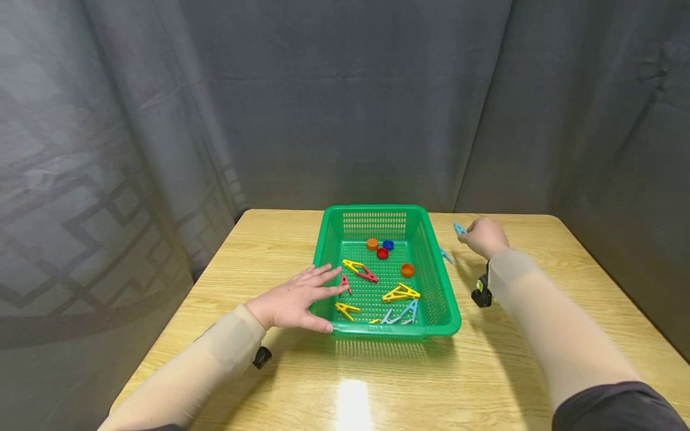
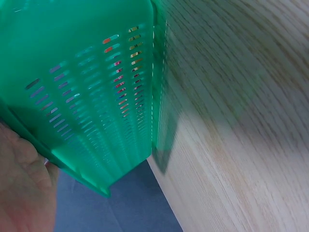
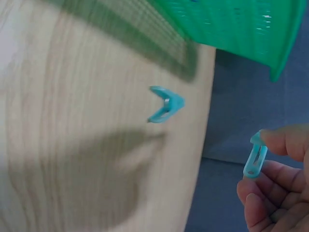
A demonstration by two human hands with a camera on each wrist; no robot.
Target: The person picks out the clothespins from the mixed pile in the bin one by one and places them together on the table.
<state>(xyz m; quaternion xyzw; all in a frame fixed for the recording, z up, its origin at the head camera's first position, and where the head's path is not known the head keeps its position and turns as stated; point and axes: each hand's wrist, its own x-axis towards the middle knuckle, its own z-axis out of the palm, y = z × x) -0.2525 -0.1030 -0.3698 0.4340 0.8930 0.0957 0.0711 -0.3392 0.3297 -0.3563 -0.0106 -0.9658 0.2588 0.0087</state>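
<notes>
Green basket (image 1: 388,330), pale-blue clothespin (image 3: 252,170), yellow clothespin (image 1: 351,264), red clothespin (image 1: 368,275), wood-grained tan table (image 1: 280,251), geometric-patterned grey curtain (image 1: 129,206)

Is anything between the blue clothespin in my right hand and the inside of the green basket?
Yes: the green basket's right wall stands between your right hand with its light blue clothespin and the inside. The path over its rim looks clear. Another light blue clothespin lies on the table beside that wall.

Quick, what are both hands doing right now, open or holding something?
Left hand: open, at the green basket's near-left corner.
Right hand: closed, pinching a light blue clothespin.
</notes>
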